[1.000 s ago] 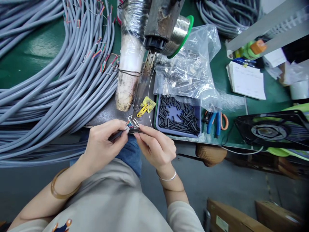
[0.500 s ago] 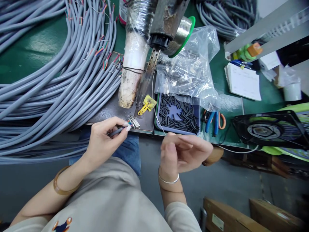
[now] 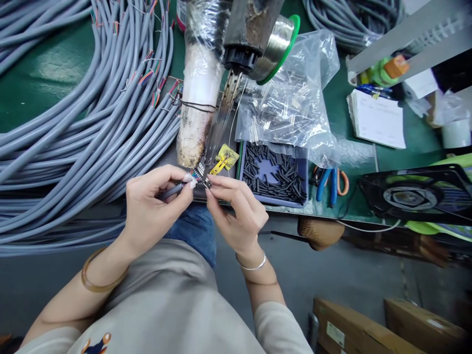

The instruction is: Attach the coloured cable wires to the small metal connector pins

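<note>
My left hand [image 3: 155, 204] pinches the end of a grey cable [image 3: 170, 191] whose coloured wires meet a small metal connector [image 3: 202, 176]. My right hand [image 3: 236, 209] is closed with its fingertips on that connector and on a thin solder wire [image 3: 233, 118] that runs up to the spool [image 3: 275, 46]. Both hands sit at the bench's front edge, right under the tip of the fixed soldering iron [image 3: 217, 130]. A yellow clip [image 3: 223, 160] lies just behind the connector.
Large bundles of grey cables [image 3: 73, 128] fill the left of the green bench. A blue tray of black sleeves [image 3: 273, 174], a plastic bag of small parts [image 3: 291, 103], blue and orange cutters [image 3: 330, 179], a notepad [image 3: 376, 120] and a black fan [image 3: 416, 194] lie to the right.
My right hand, which had drawn back toward my lap half a second ago, has returned to the connector. My left hand lifted the cable end slightly up under the iron tip.
</note>
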The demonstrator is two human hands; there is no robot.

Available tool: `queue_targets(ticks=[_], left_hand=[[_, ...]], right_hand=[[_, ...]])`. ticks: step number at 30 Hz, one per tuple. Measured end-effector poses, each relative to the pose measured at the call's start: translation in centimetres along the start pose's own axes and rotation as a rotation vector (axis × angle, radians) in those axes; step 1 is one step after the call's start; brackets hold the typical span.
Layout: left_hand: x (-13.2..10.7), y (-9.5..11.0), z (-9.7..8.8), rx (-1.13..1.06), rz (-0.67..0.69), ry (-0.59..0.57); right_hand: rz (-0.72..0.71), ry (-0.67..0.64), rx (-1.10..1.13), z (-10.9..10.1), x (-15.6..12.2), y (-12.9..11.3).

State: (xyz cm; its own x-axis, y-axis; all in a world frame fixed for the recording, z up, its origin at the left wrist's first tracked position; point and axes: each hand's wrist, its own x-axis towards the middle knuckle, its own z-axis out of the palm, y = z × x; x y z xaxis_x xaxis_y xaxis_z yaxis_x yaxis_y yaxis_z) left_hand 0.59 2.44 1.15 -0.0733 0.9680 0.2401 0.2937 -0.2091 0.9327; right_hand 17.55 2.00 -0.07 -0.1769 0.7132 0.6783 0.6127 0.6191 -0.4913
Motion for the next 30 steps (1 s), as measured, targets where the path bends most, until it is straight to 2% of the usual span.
queue_targets(ticks=[5, 16, 30], left_hand=[[0.3, 0.5, -0.3, 0.029, 0.063, -0.025], [-0.3, 0.4, -0.5, 0.086, 0.090, -0.061], [-0.8, -0.2, -0.2, 0.120, 0.106, -0.089]], right_hand=[[-0.041, 0.018, -0.060, -0.2, 0.2, -0.4], [-0.156, 0.033, -0.141, -0.1, -0.1, -0.2], [-0.152, -0.001, -0.164, -0.4, -0.9, 0.0]])
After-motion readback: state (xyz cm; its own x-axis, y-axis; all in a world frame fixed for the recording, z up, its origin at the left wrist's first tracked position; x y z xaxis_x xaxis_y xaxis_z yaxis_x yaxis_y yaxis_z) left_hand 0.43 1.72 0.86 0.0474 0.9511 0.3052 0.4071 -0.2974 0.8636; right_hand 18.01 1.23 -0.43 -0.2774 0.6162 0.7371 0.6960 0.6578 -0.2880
